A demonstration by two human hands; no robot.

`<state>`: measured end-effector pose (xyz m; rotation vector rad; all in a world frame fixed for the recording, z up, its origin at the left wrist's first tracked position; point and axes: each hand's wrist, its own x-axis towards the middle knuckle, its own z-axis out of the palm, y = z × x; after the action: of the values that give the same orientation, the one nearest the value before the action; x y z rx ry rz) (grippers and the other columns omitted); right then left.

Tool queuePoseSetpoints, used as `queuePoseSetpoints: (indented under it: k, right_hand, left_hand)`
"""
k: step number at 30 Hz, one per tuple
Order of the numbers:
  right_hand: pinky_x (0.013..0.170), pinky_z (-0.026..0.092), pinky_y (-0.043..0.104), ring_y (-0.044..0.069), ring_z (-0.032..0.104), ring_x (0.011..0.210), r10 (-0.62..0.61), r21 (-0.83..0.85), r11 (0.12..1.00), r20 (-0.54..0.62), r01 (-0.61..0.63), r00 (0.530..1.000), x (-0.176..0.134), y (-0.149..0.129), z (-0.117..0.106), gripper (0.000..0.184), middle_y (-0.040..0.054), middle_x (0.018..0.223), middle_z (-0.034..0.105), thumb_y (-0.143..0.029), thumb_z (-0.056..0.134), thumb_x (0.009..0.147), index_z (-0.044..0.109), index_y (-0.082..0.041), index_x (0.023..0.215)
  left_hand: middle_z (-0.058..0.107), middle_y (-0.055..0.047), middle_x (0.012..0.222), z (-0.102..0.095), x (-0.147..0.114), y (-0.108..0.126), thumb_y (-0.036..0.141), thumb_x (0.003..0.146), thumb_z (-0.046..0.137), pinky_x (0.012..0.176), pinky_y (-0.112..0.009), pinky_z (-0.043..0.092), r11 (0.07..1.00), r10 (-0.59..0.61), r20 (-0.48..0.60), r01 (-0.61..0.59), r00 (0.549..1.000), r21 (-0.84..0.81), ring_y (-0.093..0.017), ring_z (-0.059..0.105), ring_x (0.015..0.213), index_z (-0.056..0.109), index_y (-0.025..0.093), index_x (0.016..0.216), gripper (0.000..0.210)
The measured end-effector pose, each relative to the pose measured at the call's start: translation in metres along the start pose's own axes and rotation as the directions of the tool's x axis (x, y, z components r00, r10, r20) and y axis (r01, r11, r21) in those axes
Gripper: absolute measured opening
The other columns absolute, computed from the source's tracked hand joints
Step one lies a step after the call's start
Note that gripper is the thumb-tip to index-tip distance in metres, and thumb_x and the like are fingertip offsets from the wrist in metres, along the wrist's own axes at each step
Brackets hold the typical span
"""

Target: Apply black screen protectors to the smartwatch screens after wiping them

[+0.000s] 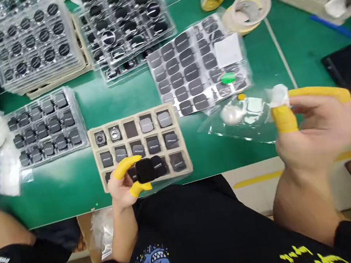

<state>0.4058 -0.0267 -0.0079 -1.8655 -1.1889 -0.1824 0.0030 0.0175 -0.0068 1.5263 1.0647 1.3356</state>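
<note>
My left hand (121, 192), with yellow finger cots on thumb and forefinger, grips a black square smartwatch body (145, 170) by its edges. The piece is held over the front row of a beige compartment tray (181, 135). Dark square watch parts sit in most of that tray's compartments, and two at the back left show round sensor backs. Off to the right, my right hand (312, 126) is raised above the table with yellow cots on its fingers. A small crumpled white wipe (279, 95) is pinched between its thumb and forefinger.
Clear trays of square parts (43, 126) and stacked trays of round lenses (31, 43) stand left and behind. Sticker sheets (182, 72), tape rolls (249, 9), a clear bag (229, 129) and a black device (350, 71) lie rightward. A co-worker's arm (2, 223) is at left.
</note>
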Motion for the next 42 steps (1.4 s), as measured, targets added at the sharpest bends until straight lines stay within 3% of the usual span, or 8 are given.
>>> queuePoseSetpoints:
  k: [2,4,9,17,22,26,38,42]
  right_hand:
    - [0.09,0.058,0.048,0.029,0.077,0.1,-0.257,0.251,0.943,0.134,0.219,0.957,-0.005,-0.061,0.0,0.017,0.0081,0.113,0.082,-0.034,0.087,0.096,0.08,-0.029,0.111]
    - [0.089,0.061,0.044,0.026,0.077,0.104,-0.51,0.525,0.796,0.314,0.301,0.801,-0.01,-0.118,0.005,0.023,0.0059,0.116,0.082,-0.023,0.083,0.101,0.079,-0.032,0.122]
    - [0.085,0.059,0.04,0.024,0.072,0.102,-0.742,0.745,0.578,0.312,0.331,0.593,-0.024,-0.18,0.035,0.018,0.0061,0.105,0.082,-0.014,0.069,0.109,0.074,-0.023,0.123]
    - [0.077,0.047,0.041,0.025,0.067,0.092,-0.631,0.55,0.744,0.392,0.38,0.67,-0.02,-0.167,0.062,0.015,0.0055,0.095,0.078,-0.012,0.069,0.106,0.077,-0.024,0.106]
    - [0.078,0.054,0.04,0.024,0.07,0.09,-0.417,0.569,0.814,0.429,0.119,0.801,0.008,-0.16,0.036,0.018,0.0024,0.101,0.078,-0.016,0.081,0.101,0.079,-0.031,0.111]
    - [0.078,0.055,0.041,0.025,0.071,0.089,-0.421,0.598,0.797,0.454,0.082,0.785,0.015,-0.168,0.01,0.028,0.0022,0.103,0.079,-0.011,0.083,0.098,0.08,-0.033,0.116]
    - [0.08,0.048,0.041,0.026,0.062,0.093,-0.759,0.669,0.629,0.417,0.397,0.5,-0.002,-0.19,0.037,0.019,0.0082,0.098,0.075,-0.011,0.064,0.107,0.077,-0.022,0.116]
    - [0.076,0.043,0.04,0.024,0.058,0.087,-0.853,0.738,0.519,0.479,0.43,0.207,0.011,-0.185,0.03,0.027,0.0051,0.09,0.072,-0.008,0.055,0.109,0.077,-0.023,0.105]
  left_hand:
    - [0.091,-0.009,0.103,0.005,0.007,0.003,0.062,0.075,0.102,0.083,-0.034,0.071,0.998,0.042,0.056,-0.04,0.998,-0.047,-0.027,0.087,0.091,0.091,0.025,0.122,0.061]
    - [0.091,-0.009,0.106,0.009,0.01,0.005,0.058,0.078,0.101,0.085,-0.034,0.071,0.994,0.067,0.076,-0.06,0.995,-0.093,-0.026,0.087,0.094,0.09,0.026,0.127,0.059]
    - [0.09,-0.008,0.111,0.014,0.004,0.007,0.053,0.084,0.099,0.086,-0.031,0.068,0.985,0.073,0.097,-0.056,0.993,-0.165,-0.024,0.085,0.093,0.086,0.026,0.135,0.059]
    - [0.09,-0.008,0.103,0.007,-0.009,0.009,0.058,0.078,0.102,0.082,-0.031,0.069,0.985,-0.013,-0.001,0.013,1.0,-0.172,-0.024,0.086,0.088,0.089,0.024,0.126,0.06]
    - [0.089,-0.007,0.096,0.001,-0.007,0.012,0.06,0.073,0.104,0.078,-0.032,0.068,0.984,-0.045,-0.036,0.038,0.998,-0.172,-0.023,0.084,0.082,0.091,0.024,0.12,0.061]
    - [0.09,-0.008,0.1,0.001,-0.006,0.01,0.068,0.07,0.103,0.08,-0.033,0.07,0.988,-0.047,-0.04,0.041,0.998,-0.152,-0.024,0.084,0.084,0.091,0.024,0.118,0.066]
    - [0.089,-0.007,0.098,0.009,-0.003,0.012,0.064,0.077,0.1,0.08,-0.031,0.069,0.988,-0.023,0.041,0.029,0.999,-0.154,-0.023,0.084,0.084,0.088,0.023,0.125,0.064]
    - [0.089,-0.01,0.101,0.001,-0.003,0.01,0.067,0.074,0.101,0.083,-0.034,0.07,0.995,-0.055,-0.06,0.049,0.997,-0.091,-0.026,0.086,0.089,0.089,0.022,0.118,0.065]
